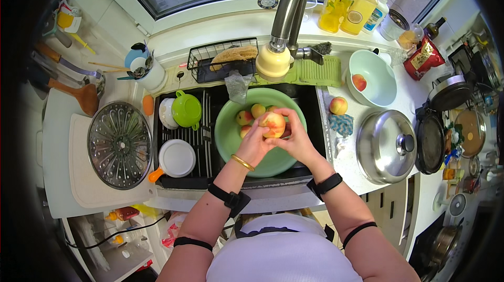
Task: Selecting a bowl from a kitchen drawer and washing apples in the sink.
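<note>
Both of my hands hold one peach [274,125] above a green plastic basin [271,166] set in the black sink. My left hand [254,142] grips it from the left, thumb on its front. On the peach's right side, the fingers of my right hand [295,136] curl around it. Several peaches lie in the basin, among them one at the left [244,117] and a yellower one [258,110]; my hands partly hide the others. Another peach [338,105] rests on the counter right of the sink. A pale green bowl [376,85] holds a peach [359,82].
A faucet [289,10] with a cream filter head [272,63] hangs over the basin's back. On the left sink rack sit a green cup [187,109] and a white-lidded pan [177,158]. A steel lid [384,146] and a blue-striped cloth [341,124] lie on the right counter.
</note>
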Available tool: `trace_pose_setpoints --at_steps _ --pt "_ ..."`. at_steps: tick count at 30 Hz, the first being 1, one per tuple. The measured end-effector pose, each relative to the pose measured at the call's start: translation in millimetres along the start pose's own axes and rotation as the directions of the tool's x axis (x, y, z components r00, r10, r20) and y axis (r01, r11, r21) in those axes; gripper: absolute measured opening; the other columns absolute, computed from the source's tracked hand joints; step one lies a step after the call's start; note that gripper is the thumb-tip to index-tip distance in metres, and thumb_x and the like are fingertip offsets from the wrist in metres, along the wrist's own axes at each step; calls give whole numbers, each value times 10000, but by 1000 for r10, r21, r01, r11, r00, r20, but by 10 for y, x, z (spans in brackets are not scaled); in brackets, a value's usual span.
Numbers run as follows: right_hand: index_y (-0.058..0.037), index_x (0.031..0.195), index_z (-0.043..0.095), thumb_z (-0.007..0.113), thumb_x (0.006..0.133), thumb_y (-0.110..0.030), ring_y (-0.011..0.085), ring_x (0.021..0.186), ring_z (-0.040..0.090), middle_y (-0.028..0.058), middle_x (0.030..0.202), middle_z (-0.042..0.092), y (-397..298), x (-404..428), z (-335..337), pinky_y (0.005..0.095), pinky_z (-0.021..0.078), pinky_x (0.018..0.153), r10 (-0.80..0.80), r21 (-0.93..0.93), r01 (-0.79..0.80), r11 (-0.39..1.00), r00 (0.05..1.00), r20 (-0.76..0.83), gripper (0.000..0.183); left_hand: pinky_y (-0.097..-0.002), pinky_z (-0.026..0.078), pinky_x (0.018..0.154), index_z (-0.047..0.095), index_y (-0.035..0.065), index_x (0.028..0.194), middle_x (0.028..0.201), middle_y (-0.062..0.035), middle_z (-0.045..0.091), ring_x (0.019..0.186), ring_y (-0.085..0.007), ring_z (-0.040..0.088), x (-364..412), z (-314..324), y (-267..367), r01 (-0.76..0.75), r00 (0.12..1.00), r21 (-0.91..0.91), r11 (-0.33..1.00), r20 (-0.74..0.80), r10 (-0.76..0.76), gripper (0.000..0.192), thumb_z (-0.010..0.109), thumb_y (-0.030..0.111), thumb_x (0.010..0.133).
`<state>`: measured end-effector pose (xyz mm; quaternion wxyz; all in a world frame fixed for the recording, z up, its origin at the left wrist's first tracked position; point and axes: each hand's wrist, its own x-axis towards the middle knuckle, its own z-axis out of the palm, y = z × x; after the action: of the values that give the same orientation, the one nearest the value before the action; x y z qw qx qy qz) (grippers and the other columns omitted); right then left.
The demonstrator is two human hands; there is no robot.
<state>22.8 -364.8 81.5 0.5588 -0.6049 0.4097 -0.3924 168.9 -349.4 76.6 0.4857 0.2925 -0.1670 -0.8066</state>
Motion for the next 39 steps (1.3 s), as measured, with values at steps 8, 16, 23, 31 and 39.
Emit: trace_pose_setpoints --at_steps 8,16,23,31,39 --pt "-79 1272 337 628 806 -140 172 1136 426 87 1185 437 -113 2 -127 299 411 903 98 175 -140 975 969 227 552 -356 458 831 334 116 1288 1220 -80 427 1073 -195 480 28 -199 22 59 997 228 972 -54 -47 438 403 159 857" --pt "-45 1127 438 469 899 -208 247 909 557 150 1015 552 -84 154 199 296 430 810 106 -168 -124 978 988 -112 282 -268 500 651 410 61 1224 1073 -87 537 870 -175 571 14 24 -86 -193 920 735 650 -94 380 402 383 337 933" --pt "-42 1133 454 554 805 -81 344 1069 432 166 1129 421 -100 140 618 372 369 908 -328 -288 296 911 942 -68 345 -331 513 759 465 62 1160 1093 -82 556 930 -205 585 150 -418 289 152 938 -21 988 -311 -151 446 338 421 928" --pt "-18 1132 474 450 907 -231 211 1049 475 101 1168 474 268 411 354 314 361 928 308 456 -307 835 948 75 310 -322 464 808 421 116 1199 1138 -38 511 1023 -150 520 37 -130 -76 -57 954 241 969 -272 124 436 450 428 895" --pt "-17 1243 412 531 874 -243 213 1186 382 142 1234 417 44 211 710 306 310 987 -66 101 78 992 991 -114 449 -305 506 684 581 22 949 881 -100 605 800 -194 593 205 -352 226 -202 855 13 979 -486 182 331 413 305 910"
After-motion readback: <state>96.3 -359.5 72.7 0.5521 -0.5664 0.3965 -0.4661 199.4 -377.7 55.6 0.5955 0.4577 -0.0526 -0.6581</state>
